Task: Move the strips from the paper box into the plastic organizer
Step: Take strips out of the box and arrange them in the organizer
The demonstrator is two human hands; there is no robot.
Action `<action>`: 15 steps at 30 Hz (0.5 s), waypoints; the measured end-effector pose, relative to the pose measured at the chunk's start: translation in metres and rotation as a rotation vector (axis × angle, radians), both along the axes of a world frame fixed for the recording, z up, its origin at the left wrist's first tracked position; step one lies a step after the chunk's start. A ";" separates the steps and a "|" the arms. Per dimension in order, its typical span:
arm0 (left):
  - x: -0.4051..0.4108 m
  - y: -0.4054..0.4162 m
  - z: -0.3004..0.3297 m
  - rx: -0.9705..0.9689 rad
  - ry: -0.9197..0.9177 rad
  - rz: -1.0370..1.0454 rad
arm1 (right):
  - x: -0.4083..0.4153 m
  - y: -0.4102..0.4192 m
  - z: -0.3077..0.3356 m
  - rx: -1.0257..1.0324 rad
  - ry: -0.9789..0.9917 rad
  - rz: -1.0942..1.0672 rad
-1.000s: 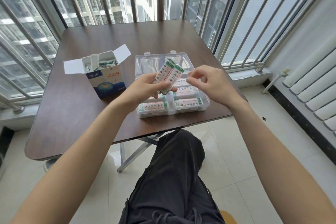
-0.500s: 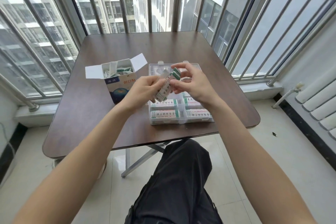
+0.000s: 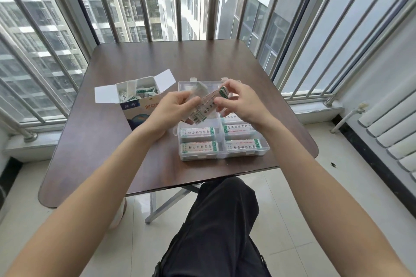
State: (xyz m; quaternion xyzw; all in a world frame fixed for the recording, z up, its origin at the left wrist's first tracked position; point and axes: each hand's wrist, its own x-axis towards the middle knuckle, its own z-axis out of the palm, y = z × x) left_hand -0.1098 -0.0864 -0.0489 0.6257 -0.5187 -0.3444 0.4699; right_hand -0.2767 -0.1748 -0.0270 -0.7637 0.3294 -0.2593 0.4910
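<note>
one dark brown wooden bench carries one open white-and-blue paper box with several strips inside and one clear plastic organizer. five compartments visibly hold green-and-white strips. left hand and right hand both pinch one small bundle of strips above the organizer.

A dark wooden counter with rounded corners stands on crossed metal legs over pale glossy floor tiles. Steel railing bars fence the glazed windows beyond its far edge; daylight pours in. A white radiator lines the right wall.
</note>
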 end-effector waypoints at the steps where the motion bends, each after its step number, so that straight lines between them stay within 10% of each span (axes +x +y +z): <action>1: 0.000 -0.002 -0.001 -0.005 -0.031 0.006 | 0.001 -0.001 -0.001 -0.009 0.001 0.001; 8: 0.014 -0.013 -0.002 -0.121 -0.452 0.158 | -0.003 -0.028 -0.005 0.045 -0.038 -0.205; 15: 0.027 -0.012 -0.011 -0.124 -0.645 0.121 | 0.028 -0.024 -0.014 -0.187 0.403 -0.031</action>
